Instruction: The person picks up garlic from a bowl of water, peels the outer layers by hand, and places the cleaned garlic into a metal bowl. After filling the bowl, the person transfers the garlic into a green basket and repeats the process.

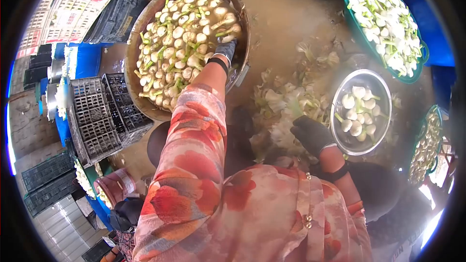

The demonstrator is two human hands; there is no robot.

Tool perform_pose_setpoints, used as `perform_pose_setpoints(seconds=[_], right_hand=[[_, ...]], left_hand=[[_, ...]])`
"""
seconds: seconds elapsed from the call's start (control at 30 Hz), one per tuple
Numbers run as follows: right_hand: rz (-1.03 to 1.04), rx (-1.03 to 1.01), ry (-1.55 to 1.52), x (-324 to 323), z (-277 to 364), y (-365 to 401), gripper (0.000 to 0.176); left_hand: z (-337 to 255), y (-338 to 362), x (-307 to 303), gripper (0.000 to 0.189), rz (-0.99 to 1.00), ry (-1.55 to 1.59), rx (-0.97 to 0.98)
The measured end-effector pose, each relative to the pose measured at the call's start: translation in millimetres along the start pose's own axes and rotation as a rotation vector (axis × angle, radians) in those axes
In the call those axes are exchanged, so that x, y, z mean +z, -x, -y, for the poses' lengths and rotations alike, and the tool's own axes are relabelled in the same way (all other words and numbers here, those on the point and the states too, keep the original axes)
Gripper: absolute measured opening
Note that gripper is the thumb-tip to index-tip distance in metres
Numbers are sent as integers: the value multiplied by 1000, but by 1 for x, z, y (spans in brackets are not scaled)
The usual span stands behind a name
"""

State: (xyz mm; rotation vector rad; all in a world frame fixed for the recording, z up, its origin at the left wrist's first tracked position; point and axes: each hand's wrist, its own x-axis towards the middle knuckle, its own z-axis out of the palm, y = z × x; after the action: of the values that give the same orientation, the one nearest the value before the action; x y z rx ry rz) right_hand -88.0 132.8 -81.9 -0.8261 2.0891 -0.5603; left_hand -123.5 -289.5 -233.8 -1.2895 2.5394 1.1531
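Note:
My left hand, in a grey glove, reaches to the right side of a large round tub full of garlic bulbs with green stems, standing in murky water. Its fingertips are at some larger, browner bulbs; whether they grip one is hidden. My right hand, in a dark glove, has its fingers bent, and what they hold, if anything, does not show. It is just left of a metal bowl with several pale, peeled bulbs. Beside that hand lies a heap of peels and leaves.
A green basket heaped with white bulbs stands at upper right. Another basket of bulbs is at the right edge. Black crates and stacked white crates stand on the left. The floor is wet and muddy.

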Motion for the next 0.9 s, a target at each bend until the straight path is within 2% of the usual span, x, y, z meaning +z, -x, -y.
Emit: perform_pose_setpoints(seconds=[0.07,0.13,0.17,0.2,0.3,0.33,0.4,0.47,0.5,0.53,0.6,0.67,0.77,0.87,0.9], right_hand=[[-5,-7,-28,-3,6,3,39],[-58,-114,57,0,1,0,35],[-104,-151,74,-10,12,2,33],[-151,-187,91,-16,20,3,30],[-381,-378,217,-28,20,2,23],[-426,-287,-101,-34,25,4,22],[-519,-97,-731,-47,42,14,21],[-698,-290,-599,-46,34,18,24],[-795,-370,-534,-45,29,18,25],[-847,-338,-411,-49,30,20,25],[-828,-115,-219,-54,38,34,26],[-761,77,-239,-55,52,51,28],[-750,-113,118,-28,18,42,12],[-782,-136,194,-21,16,48,12],[-826,-167,174,-29,29,61,12]], left_hand=[[-27,25,-12,38,2,37,37],[-60,71,-38,30,88,676,-163],[-56,69,-40,37,95,774,-16],[-71,86,-47,41,64,774,-14],[-98,131,-49,46,141,852,223],[-119,166,-47,47,57,810,317],[-139,206,-41,48,94,655,461],[-139,238,-16,48,22,572,622],[-155,267,-30,48,66,389,718],[-166,295,-32,50,-36,162,806],[-148,295,0,53,190,380,805],[-147,320,-2,52,305,433,644],[-157,344,-19,53,424,579,559],[-139,341,1,54,258,437,767],[-149,356,-12,55,182,362,854]])
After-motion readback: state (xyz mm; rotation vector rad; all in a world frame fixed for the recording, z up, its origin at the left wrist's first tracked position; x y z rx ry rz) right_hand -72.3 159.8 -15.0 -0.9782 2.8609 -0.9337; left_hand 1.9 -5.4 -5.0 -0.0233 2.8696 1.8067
